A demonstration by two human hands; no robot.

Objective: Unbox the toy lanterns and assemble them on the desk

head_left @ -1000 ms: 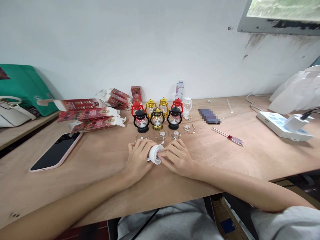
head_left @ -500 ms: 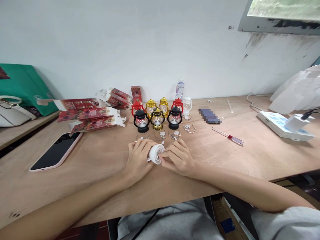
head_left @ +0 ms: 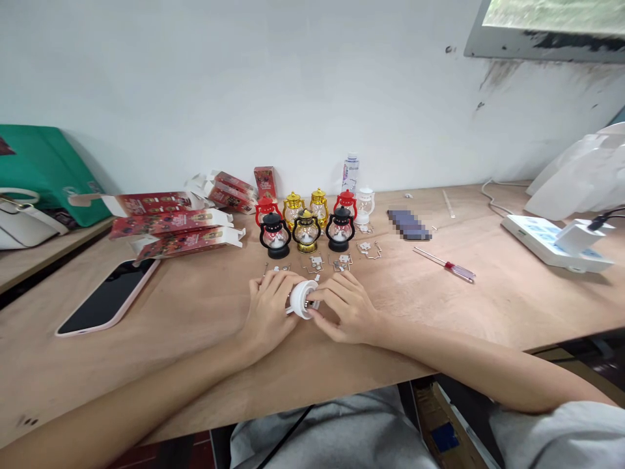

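A white mini lantern (head_left: 299, 301) lies tipped on its side in my left hand (head_left: 270, 308), its open base turned to the right. My left fingers wrap round its far end. At the base, the bent thumb and index finger of my right hand (head_left: 349, 309) reach into the opening. Small shiny metal bits show between those fingertips, too small to name. Just beyond my hands lie bent wire handles with small white and metal parts (head_left: 340, 262). Behind them stand black lanterns (head_left: 275, 238), gold lanterns (head_left: 306, 233), red lanterns (head_left: 346, 203) and another white lantern (head_left: 364, 207).
A phone (head_left: 107, 296) and opened red boxes (head_left: 176, 223) lie on the left. On the right are a screwdriver (head_left: 446, 265), a blurred dark flat object (head_left: 409, 225) and a power strip (head_left: 551, 242). A bottle (head_left: 350, 174) stands by the wall.
My right thumb and index finger have spread slightly at the lantern's open base. The lantern has turned a little; my left hand keeps its hold.
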